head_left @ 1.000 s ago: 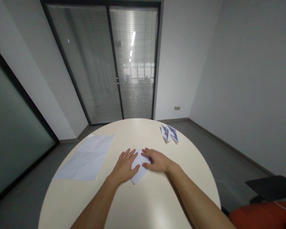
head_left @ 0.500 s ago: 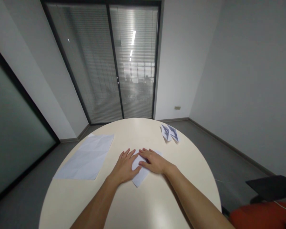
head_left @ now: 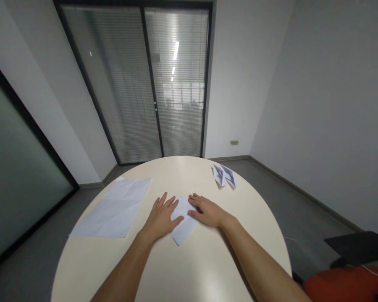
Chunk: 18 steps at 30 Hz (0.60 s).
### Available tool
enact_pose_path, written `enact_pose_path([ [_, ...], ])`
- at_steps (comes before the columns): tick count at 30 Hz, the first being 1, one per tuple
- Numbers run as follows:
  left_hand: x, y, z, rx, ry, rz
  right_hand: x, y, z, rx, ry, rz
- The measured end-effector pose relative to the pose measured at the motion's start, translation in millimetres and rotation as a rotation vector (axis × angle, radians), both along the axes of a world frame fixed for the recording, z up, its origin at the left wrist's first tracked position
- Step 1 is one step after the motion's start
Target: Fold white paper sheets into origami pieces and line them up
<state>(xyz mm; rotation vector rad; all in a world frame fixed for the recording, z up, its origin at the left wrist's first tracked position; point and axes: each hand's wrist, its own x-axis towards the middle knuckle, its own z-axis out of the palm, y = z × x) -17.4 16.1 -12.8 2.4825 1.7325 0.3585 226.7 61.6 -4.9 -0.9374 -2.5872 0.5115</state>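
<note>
A folded piece of white paper [head_left: 183,230] lies on the round table in front of me, with one corner pointing towards me. My left hand [head_left: 162,216] rests on its left side, fingers spread and thumb across the paper. On its right side lies my right hand [head_left: 207,210], palm down, with the fingers stretched out over the paper and the thumb apart from them. Parts of the paper's side edges are hidden under both hands.
Larger white sheets [head_left: 116,209] with creases lie at the table's left. Two folded paper pieces with dark print [head_left: 219,175] sit near the far right edge of the cream table [head_left: 173,272]. A red-orange seat [head_left: 346,285] and a black panel [head_left: 359,246] stand at lower right.
My hands have moved apart, the left one leftwards and the right one slightly rightwards. More of the folded paper shows between them, and its near corner has shifted slightly left.
</note>
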Motion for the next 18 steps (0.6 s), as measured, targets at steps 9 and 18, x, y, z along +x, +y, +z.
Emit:
enact_pose_path([
  [9,3.2,1.3,4.5,0.082,0.048,0.018,-0.6,-1.9,-4.8,-0.083,-0.077,-0.080],
  [18,4.4,-2.1,-0.5,0.061,0.022,-0.055,-2.0,-1.7,-2.7,-0.136,-0.118,-0.084],
])
